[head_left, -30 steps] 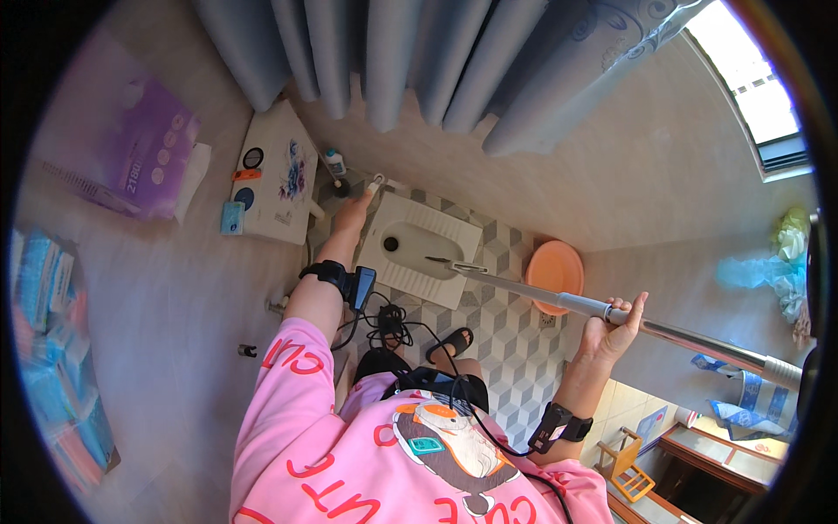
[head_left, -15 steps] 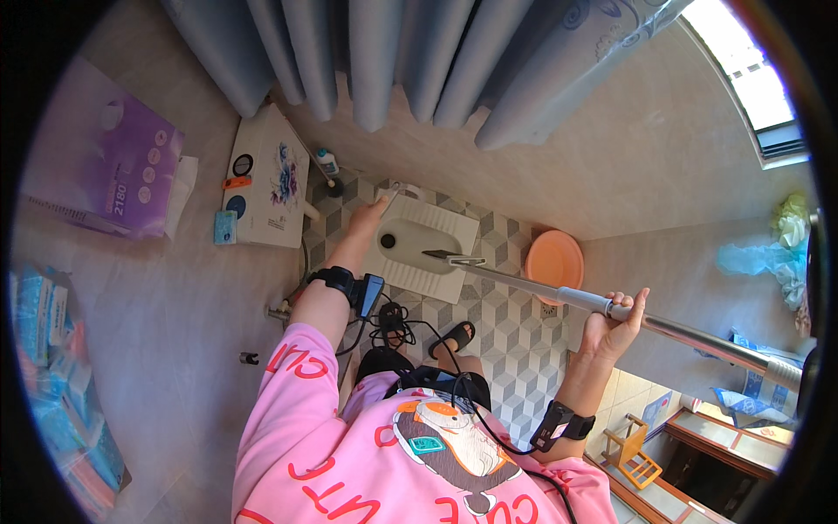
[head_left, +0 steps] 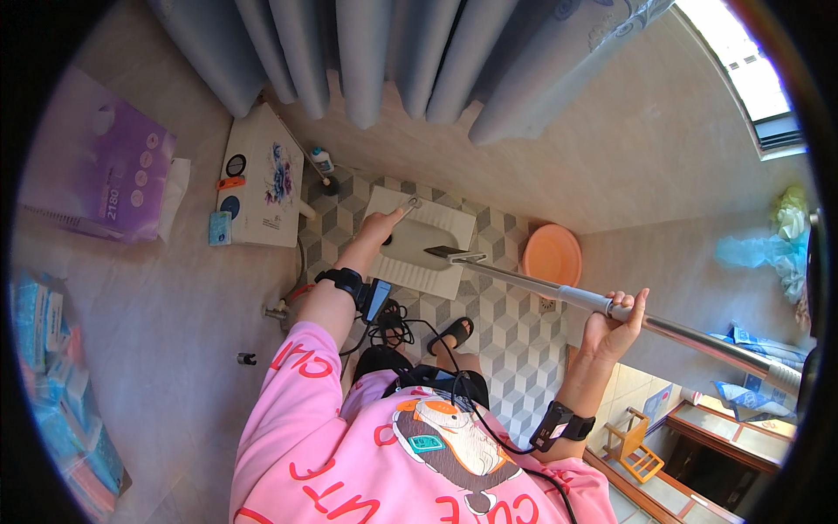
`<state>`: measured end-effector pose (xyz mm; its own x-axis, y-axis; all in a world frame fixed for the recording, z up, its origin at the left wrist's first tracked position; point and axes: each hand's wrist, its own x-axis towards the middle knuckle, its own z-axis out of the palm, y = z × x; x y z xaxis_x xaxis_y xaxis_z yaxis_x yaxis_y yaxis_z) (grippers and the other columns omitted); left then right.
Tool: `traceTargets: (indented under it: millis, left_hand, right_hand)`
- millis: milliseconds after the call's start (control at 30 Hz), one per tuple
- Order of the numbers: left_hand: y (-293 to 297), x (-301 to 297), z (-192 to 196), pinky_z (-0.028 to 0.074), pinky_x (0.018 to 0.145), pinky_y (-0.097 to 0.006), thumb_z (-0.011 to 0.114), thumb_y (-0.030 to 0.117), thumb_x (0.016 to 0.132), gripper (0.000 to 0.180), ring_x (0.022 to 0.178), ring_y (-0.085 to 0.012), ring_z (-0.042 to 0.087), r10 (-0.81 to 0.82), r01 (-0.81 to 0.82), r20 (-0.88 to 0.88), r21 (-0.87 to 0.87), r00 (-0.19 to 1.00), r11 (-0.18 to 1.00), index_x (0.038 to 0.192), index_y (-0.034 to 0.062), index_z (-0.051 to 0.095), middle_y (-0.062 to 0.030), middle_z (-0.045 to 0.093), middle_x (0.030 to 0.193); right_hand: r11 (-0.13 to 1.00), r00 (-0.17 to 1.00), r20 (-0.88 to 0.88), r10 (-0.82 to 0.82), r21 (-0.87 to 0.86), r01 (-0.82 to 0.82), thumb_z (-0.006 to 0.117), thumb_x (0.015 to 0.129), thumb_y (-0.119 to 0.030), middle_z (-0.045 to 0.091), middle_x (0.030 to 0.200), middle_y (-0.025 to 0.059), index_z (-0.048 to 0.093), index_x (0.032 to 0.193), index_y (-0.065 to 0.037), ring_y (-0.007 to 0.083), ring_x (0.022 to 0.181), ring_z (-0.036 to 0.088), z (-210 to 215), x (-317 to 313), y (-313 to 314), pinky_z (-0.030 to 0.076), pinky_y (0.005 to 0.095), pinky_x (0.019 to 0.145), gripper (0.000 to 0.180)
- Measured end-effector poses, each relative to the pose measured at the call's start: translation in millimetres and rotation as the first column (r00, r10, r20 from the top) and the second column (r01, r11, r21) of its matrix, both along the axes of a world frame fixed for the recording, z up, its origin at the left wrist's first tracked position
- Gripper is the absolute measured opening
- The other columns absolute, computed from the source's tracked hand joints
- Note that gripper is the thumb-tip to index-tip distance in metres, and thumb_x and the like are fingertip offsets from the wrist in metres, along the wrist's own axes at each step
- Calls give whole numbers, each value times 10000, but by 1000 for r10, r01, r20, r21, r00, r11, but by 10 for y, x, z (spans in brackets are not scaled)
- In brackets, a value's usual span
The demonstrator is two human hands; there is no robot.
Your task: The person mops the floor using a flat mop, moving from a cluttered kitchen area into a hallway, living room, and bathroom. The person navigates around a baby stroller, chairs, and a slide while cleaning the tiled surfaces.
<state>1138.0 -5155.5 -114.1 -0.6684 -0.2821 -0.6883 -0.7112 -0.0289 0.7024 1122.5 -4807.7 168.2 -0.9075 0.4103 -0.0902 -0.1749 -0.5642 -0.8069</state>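
Observation:
My right hand (head_left: pixel 611 325) is closed round the grey-sleeved silver pole of a long-handled flat mop (head_left: pixel 524 279), thumb sticking out. The mop's narrow dark head is over the basin of the white squat toilet (head_left: pixel 445 284). The pole runs past my right hand toward the right rim. My left hand (head_left: pixel 381 227) reaches over the toilet's left side. It is closed on a small silver piece with a rounded end (head_left: pixel 413 203), whose kind I cannot make out. My left hand partly covers the drain hole.
An orange basin (head_left: pixel 552 256) stands right of the toilet. The white cistern box (head_left: pixel 262 183) is on the left wall, with a bottle (head_left: pixel 322 159) behind it. A tap (head_left: pixel 278 312) juts from that wall. Black cables (head_left: pixel 393 325) hang near my feet. A grey-blue curtain (head_left: pixel 362 61) hangs ahead.
My left hand has moved slightly right and down over the toilet, its silver piece now more over the basin. My right hand and the mop stay almost still.

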Motion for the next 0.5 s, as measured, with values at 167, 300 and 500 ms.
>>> traceTargets:
  millis: [167,300,500]
  left_hand:
    - [-65,224,-178,417,761,-359,550,490,806,600,911,-223,545,61,-63,43,31,997,998,1072,-47,562,-149,585,1016]
    - [-85,397,-183,414,727,-356,551,519,796,615,852,-211,526,41,-42,51,4,998,999,1062,-36,564,-122,576,961]
    - [-39,588,-46,414,799,-407,559,534,779,666,1020,-317,515,12,-11,12,-65,1000,998,1067,-66,546,-222,532,1111]
  right_hand:
    - [1000,1000,1,-9,16,9,610,837,-177,450,605,-4,483,711,-107,123,600,427,-28,-4,8,368,277,681,192]
    - [1000,1000,2,2,21,-2,585,854,-175,440,614,-10,486,724,-106,114,610,431,-32,-10,10,363,268,693,178]
    - [999,1000,-8,20,40,-19,588,852,-177,434,607,-16,475,713,-107,111,606,427,-1,-13,-9,361,266,686,192]
